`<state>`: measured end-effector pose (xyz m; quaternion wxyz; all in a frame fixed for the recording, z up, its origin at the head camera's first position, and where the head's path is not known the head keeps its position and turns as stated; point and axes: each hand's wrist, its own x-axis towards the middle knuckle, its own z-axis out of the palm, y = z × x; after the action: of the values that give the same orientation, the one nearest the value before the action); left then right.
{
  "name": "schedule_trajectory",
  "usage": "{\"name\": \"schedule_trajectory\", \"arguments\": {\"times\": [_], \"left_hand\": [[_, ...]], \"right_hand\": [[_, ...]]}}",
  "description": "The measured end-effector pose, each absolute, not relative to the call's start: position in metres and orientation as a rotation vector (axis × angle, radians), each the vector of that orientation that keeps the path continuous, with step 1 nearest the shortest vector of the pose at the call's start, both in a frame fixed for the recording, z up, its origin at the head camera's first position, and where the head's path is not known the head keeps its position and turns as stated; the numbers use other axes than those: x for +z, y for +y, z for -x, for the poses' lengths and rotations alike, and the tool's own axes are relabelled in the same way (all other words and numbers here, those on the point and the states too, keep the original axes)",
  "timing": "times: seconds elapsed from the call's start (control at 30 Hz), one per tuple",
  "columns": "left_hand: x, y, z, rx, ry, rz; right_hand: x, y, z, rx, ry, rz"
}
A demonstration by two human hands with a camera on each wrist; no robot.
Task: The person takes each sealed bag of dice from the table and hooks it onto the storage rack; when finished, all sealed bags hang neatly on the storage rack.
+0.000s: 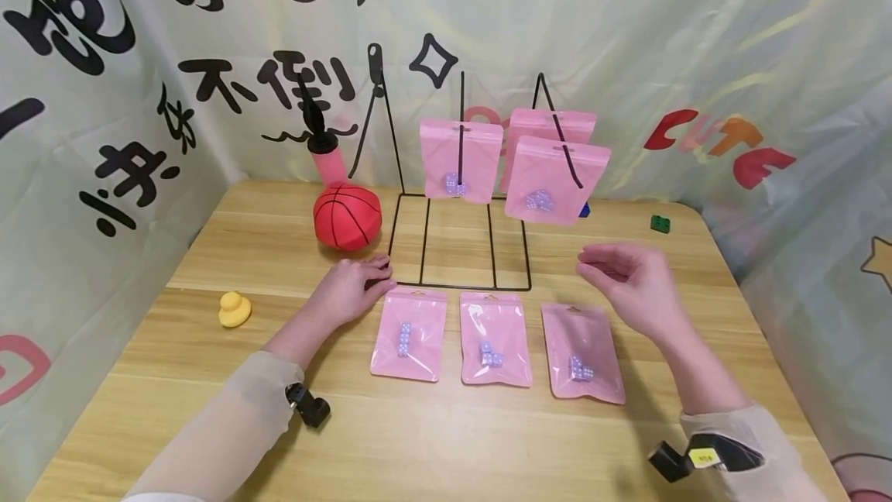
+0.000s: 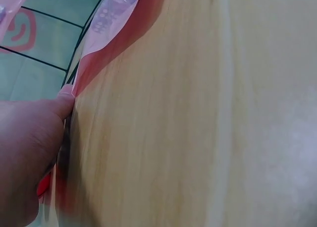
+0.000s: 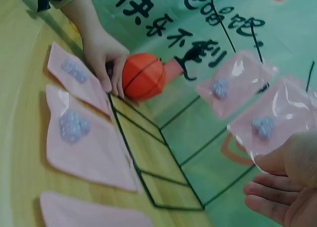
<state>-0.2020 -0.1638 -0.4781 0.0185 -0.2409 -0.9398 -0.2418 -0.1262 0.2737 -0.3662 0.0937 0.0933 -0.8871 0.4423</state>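
Note:
My left hand rests on the table with its fingertips on the front left corner of a black wire rack, just beside an orange basketball. The right wrist view shows this left hand pressing down there. My right hand hovers empty, fingers loosely curled, below the nearest hanging pink bag. Two more pink bags hang on the rack's hooks. Three pink bags with small purple pieces lie flat in a row: left, middle, right.
A pink pump stands behind the basketball. A yellow rubber duck sits near the table's left edge and a small green block at the back right. Printed cloth hangs behind and beside the wooden table.

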Motion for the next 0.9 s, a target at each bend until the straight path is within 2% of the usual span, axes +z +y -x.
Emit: {"name": "schedule_trajectory", "arguments": {"times": [0.4,0.9], "left_hand": [[-0.477,-0.164,0.202,-0.749,-2.903,0.754],[-0.483,-0.165,0.202,-0.781,-2.853,0.761]], "right_hand": [[-0.388,0.321,0.103,1.245,-2.821,-0.112],[-0.421,0.343,0.084,1.314,-3.018,0.076]]}}
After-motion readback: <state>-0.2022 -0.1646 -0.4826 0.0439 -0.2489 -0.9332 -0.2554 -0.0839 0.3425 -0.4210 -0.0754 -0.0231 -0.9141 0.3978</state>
